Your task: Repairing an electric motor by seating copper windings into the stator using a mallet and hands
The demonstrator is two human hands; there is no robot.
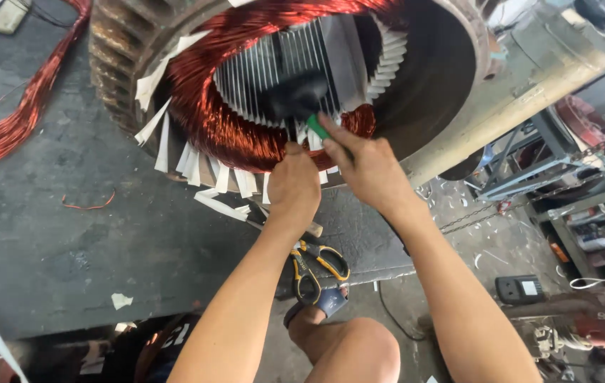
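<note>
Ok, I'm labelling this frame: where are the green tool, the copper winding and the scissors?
green tool (317, 126), head view, on its green handle.
copper winding (210, 117), head view, on the coil's left bend.
scissors (331, 261), head view, on a yellow handle loop.

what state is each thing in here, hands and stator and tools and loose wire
left hand: fist closed, pressed at the winding's lower edge
right hand: fingers gripping a green-handled tool
stator: on its side, copper winding partly in, white paper strips sticking out
scissors: closed, lying on the bench edge
loose copper coil: lying unwound on the bench
</note>
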